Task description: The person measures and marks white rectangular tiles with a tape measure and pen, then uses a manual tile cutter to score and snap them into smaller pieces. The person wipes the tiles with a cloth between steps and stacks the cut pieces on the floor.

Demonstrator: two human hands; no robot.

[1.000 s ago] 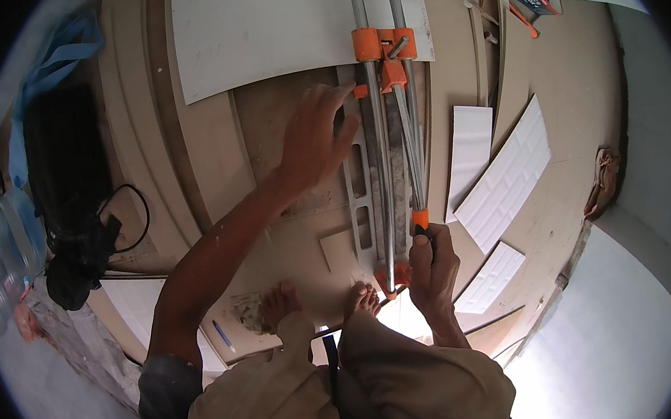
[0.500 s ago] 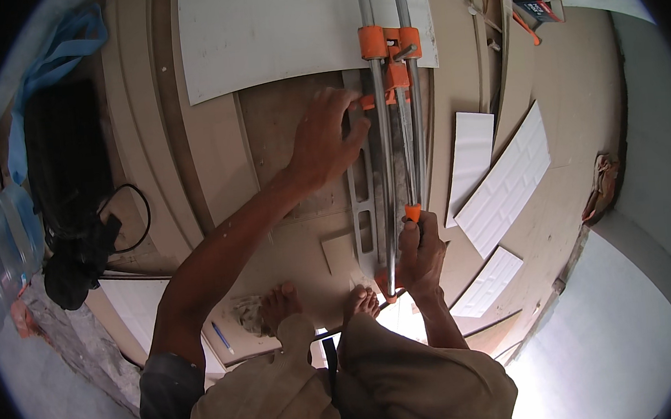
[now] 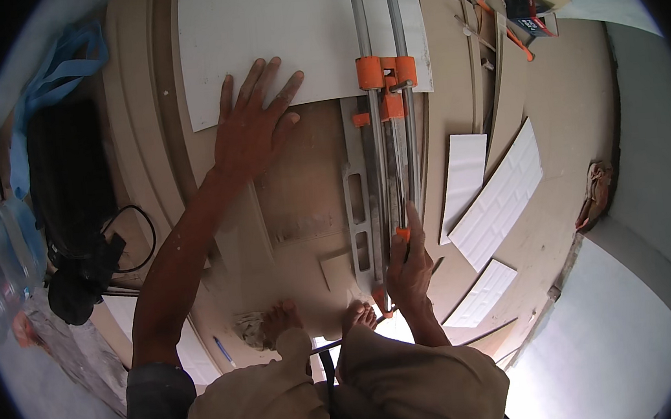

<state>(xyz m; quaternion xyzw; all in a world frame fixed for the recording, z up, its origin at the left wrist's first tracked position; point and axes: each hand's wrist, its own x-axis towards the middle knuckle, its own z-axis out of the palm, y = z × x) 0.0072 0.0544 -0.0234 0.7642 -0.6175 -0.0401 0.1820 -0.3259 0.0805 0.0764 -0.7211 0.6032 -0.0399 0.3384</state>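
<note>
My left hand (image 3: pixel 254 129) lies spread over the near edge of a large white tile (image 3: pixel 258 26), fingertips on its surface. Long twin steel rails (image 3: pixel 411 156) with an orange carriage (image 3: pixel 368 73) make up a tile cutter that runs over the tile and toward me. My right hand (image 3: pixel 409 274) is closed round the orange-tipped handle (image 3: pixel 403 233) near the cutter's near end, index finger stretched along it; part of the grip is hidden by my fingers.
Loose white tile strips (image 3: pixel 496 197) lie to the right. A tool with an orange handle (image 3: pixel 523 45) and an open box (image 3: pixel 532 5) are at the back right. On the left are a black bag (image 3: pixel 69 183), blue strap (image 3: pixel 64 65) and plastic bottle (image 3: pixel 4 259). My bare feet (image 3: pixel 281 324) are below.
My left hand has left the cutter's side and moved up-left onto the white tile, fingers spreading. My right hand and the handle shifted slightly left. The carriage and tile appear lower in the picture.
</note>
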